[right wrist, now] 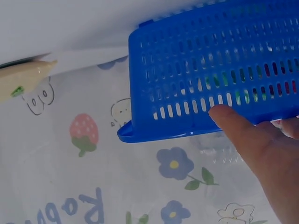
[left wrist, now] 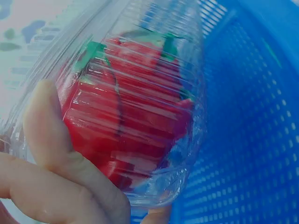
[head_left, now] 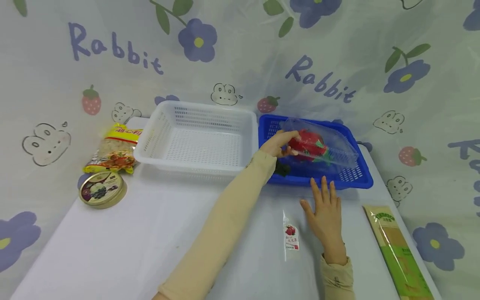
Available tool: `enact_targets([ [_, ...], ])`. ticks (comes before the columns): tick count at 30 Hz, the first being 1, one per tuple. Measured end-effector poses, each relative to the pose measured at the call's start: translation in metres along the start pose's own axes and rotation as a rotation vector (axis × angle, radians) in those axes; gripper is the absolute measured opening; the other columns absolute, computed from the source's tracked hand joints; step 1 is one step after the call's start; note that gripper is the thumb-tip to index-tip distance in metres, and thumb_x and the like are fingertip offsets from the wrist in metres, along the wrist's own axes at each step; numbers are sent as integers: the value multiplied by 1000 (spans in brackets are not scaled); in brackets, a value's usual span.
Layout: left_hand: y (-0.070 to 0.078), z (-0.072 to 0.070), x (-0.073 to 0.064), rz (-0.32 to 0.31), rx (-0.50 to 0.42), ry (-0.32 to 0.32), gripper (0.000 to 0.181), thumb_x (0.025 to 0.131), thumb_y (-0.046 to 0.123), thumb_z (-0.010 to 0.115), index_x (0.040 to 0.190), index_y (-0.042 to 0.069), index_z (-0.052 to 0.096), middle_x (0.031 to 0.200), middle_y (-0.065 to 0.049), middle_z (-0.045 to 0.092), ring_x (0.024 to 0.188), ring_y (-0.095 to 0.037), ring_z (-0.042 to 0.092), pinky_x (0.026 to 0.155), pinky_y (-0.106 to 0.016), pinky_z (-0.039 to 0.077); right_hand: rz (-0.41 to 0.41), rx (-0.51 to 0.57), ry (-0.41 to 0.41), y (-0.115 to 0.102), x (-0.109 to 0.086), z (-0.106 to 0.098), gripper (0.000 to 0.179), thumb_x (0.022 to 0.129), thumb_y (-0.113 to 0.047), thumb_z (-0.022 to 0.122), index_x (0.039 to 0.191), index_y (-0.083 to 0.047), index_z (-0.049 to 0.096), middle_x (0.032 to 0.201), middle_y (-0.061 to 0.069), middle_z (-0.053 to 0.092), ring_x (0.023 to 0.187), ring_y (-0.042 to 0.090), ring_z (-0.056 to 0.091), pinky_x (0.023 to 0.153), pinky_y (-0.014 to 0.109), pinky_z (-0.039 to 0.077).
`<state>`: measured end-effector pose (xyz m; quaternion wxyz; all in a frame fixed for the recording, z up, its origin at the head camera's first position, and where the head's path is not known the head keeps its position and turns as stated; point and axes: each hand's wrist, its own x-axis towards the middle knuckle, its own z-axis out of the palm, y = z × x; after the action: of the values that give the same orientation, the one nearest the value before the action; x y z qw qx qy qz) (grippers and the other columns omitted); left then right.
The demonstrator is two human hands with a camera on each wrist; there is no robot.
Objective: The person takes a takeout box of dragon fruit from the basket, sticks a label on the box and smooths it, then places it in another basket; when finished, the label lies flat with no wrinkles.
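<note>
My left hand grips one end of a clear plastic box over the blue basket. Inside the box is a red dragon fruit with green tips. In the left wrist view, the dragon fruit shows through the ribbed plastic, with a thumb and fingers along the box's side. My right hand holds nothing, its fingers extended at the basket's front side. In the right wrist view, a fingertip lies by the slotted wall of the basket; whether it touches cannot be told.
Left of the blue basket stands a white basket. A yellow food packet and a round tin lie at the left. A clear strip with a dragon fruit label lies near the front. A long green package is at the right edge.
</note>
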<state>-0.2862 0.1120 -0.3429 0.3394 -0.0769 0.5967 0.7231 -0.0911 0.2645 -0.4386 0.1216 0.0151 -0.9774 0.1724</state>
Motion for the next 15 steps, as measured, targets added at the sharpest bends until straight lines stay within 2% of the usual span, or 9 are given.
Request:
enact_targets([
  [2, 3, -1, -6, 7, -19, -17, 91, 87, 19, 68, 156, 29, 11, 159, -6, 25, 47, -15, 54, 42, -15, 38, 6, 0, -8, 0, 0, -2, 68, 99, -50, 45, 154, -16, 25, 162, 19, 11, 150, 43, 4, 108, 75, 13],
  [5, 6, 0, -16, 25, -20, -44, 88, 88, 23, 68, 156, 33, 12, 156, -12, 33, 49, -16, 58, 41, -15, 37, 14, 2, -13, -1, 2, -6, 68, 99, -50, 43, 155, -15, 24, 162, 19, 11, 150, 42, 3, 108, 75, 13],
  [9, 6, -1, -27, 57, -9, -54, 87, 89, 25, 68, 155, 34, 13, 155, -11, 34, 49, -15, 57, 41, -15, 35, 17, 34, 1, -3, 2, -9, 70, 99, -50, 43, 156, -14, 20, 162, 22, 10, 149, 45, 6, 109, 74, 13],
  [12, 4, -3, -33, 61, -10, -37, 86, 89, 24, 67, 155, 36, 13, 158, -7, 28, 50, -18, 58, 39, -15, 34, -19, 102, 84, -7, -2, -11, 76, 98, -53, 45, 155, -11, 20, 161, 24, 12, 147, 47, 9, 111, 72, 14],
  [15, 2, -6, -39, 72, -27, -26, 86, 89, 22, 66, 155, 37, 12, 159, -8, 25, 53, -21, 60, 38, -15, 32, -112, 159, 241, -13, -5, -14, 81, 96, -62, 40, 154, -9, 23, 159, 26, 15, 148, 46, 11, 114, 67, 14],
])
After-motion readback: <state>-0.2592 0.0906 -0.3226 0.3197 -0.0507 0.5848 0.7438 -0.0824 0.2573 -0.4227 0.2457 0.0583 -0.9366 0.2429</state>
